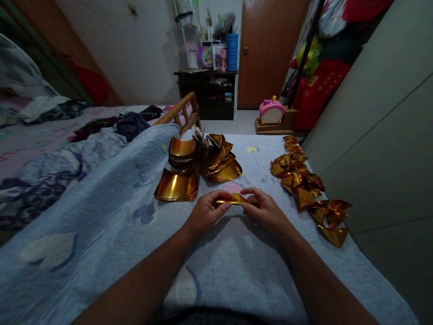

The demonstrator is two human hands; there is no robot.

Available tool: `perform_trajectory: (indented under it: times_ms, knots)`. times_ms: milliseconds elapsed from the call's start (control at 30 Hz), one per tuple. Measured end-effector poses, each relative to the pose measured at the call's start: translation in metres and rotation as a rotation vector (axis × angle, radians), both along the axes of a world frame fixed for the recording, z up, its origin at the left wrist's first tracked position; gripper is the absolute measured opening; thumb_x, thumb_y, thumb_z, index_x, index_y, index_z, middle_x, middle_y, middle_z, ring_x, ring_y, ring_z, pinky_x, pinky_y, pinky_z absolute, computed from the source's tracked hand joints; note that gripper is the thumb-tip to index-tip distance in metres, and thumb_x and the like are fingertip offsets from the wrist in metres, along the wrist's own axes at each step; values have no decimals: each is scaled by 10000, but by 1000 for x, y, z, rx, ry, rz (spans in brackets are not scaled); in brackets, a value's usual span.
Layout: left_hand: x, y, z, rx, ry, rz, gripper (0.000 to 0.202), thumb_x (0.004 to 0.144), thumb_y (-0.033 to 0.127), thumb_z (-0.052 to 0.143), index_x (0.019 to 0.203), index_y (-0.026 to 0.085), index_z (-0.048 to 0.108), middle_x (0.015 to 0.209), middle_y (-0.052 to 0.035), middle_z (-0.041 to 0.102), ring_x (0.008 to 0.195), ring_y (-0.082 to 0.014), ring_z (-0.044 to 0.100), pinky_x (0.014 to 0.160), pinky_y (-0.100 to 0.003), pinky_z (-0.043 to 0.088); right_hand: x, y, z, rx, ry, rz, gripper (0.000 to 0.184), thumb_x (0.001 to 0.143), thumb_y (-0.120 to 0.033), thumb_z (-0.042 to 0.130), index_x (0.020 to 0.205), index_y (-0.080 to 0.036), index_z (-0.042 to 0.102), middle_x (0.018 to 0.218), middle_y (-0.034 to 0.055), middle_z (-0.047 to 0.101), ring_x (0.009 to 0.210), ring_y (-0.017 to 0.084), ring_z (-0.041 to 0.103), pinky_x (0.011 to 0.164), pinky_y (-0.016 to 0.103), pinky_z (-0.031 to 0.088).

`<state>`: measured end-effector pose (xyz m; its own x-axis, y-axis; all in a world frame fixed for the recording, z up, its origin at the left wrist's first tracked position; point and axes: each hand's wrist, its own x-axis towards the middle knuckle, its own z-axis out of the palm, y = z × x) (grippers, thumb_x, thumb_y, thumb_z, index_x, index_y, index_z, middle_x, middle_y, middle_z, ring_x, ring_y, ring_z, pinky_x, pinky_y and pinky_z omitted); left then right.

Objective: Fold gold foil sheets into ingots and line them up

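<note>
A piece of shiny gold foil paper [233, 199], folded narrow, is stretched between my two hands just above the bed. My left hand [210, 208] pinches its left end between thumb and fingers. At the other end, my right hand [262, 207] has thumb and fingers closed on the foil. Beyond my hands lies a fanned stack of gold foil sheets [221, 158]. A smaller pile of curved sheets [177, 184] is nearer to my left hand. Several folded gold foil pieces [302, 183] run in a line along the right side.
Under everything is a pale blue bedspread [135, 271] with heart shapes. A wooden bed rail [179, 113] stands beyond the stacks. Rumpled clothes [128, 124] lie on another bed at left. A tall pale cabinet [382, 135] borders the right side. A pink toy [271, 110] stands near the far end.
</note>
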<state>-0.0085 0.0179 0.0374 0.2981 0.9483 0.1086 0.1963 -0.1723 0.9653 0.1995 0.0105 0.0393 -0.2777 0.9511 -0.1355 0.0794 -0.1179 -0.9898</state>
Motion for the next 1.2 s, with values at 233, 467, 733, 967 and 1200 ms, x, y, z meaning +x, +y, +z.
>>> perform_trajectory:
  times_ms: [233,467,733,967,1200]
  knots:
    - [0,1,-1,62,57,-10,219,874,318,683,1037,173,712,1004,-70,757,941,-211,707,855,-322,538,3,1,-3,41,-69,49,415,826,-455,651,1118,-162,607,636,-36,617,469,85,412,458,222,276]
    - [1,0,0,60,26,-53,209,877,284,673,1054,174,685,1017,-69,742,941,-206,706,844,-320,536,2,0,-5,112,-135,30,381,848,-437,610,1112,-164,642,631,-21,648,474,97,435,476,229,306]
    - [2,-1,-3,-27,-2,-57,204,854,275,661,1020,159,638,982,-53,704,907,-186,683,807,-295,528,0,0,-10,286,-199,-67,284,838,-365,587,995,-163,710,753,24,663,623,139,550,577,257,413]
    - [1,0,-6,-19,72,-53,178,867,267,564,983,161,646,899,-33,685,796,-165,623,720,-283,471,-3,-1,-8,360,-309,-45,194,818,-279,570,890,-166,710,721,21,659,609,136,550,580,258,399]
    - [0,0,-6,-12,99,-92,177,835,228,527,952,166,644,863,-18,672,798,-172,616,737,-289,463,-5,-3,-7,372,-352,-47,163,763,-190,518,850,-171,653,635,-34,560,557,109,491,543,233,345]
